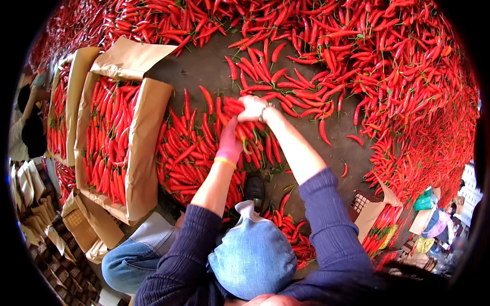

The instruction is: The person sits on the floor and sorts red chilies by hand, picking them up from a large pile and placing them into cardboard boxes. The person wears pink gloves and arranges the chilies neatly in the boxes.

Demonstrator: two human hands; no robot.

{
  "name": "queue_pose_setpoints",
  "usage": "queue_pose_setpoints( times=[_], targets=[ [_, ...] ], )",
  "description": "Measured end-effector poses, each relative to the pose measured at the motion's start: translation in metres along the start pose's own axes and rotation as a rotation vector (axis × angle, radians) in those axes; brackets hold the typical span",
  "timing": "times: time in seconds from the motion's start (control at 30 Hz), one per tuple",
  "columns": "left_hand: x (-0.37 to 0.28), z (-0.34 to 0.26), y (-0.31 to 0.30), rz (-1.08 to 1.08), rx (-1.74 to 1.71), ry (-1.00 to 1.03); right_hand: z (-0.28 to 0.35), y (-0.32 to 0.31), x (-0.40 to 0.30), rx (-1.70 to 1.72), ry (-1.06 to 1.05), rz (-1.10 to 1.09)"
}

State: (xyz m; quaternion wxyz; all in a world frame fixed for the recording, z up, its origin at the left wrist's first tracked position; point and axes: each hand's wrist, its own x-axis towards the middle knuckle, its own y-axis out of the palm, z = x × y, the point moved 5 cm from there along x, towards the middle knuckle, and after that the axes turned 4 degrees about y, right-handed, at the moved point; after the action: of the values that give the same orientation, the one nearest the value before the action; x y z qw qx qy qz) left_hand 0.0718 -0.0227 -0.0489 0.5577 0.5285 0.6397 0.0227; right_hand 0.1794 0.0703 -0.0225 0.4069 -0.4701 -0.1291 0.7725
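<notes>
Red chili peppers with green stems lie in a loose heap on the brown floor in front of me. My left hand, in a pink glove with a yellow cuff, is around a bunch of peppers above the heap's right side. At the far end of the same bunch is my right hand, bare, with a bracelet at the wrist; its fingers are blurred and curl over the peppers. To the left stands a paper-lined crate filled with peppers laid roughly side by side.
A large pile of peppers spans the back and right. Another paper-lined crate is at far left, beside a person. Stacked brown plastic crates stand lower left. Lower right are a crate with peppers and another person.
</notes>
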Motion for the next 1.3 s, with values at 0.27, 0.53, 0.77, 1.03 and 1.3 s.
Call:
queue_pose_setpoints(
  times=[0.27, 0.53, 0.77, 1.03, 1.3],
  targets=[
    [-0.050, -0.025, 0.023, 0.291, 0.589, 0.025, -0.028, 0.055, -0.111, 1.333, -0.152, -0.390],
    [0.052, -0.009, 0.163, 0.587, 1.719, -0.134, -0.135, 0.035, -0.054, 1.904, -0.055, -0.477],
    [-0.052, 0.018, 0.060, 0.364, 0.666, -0.153, -0.086, 0.064, -0.172, 1.644, 0.122, -0.263],
    [-0.083, 0.075, 0.026, 0.343, 0.611, -0.202, -0.111, 0.089, -0.205, 1.531, 0.159, -0.156],
    [-0.104, 0.077, -0.031, 0.036, 0.369, -0.035, -0.062, 0.067, -0.182, 1.120, 0.148, 0.095]
  ],
)
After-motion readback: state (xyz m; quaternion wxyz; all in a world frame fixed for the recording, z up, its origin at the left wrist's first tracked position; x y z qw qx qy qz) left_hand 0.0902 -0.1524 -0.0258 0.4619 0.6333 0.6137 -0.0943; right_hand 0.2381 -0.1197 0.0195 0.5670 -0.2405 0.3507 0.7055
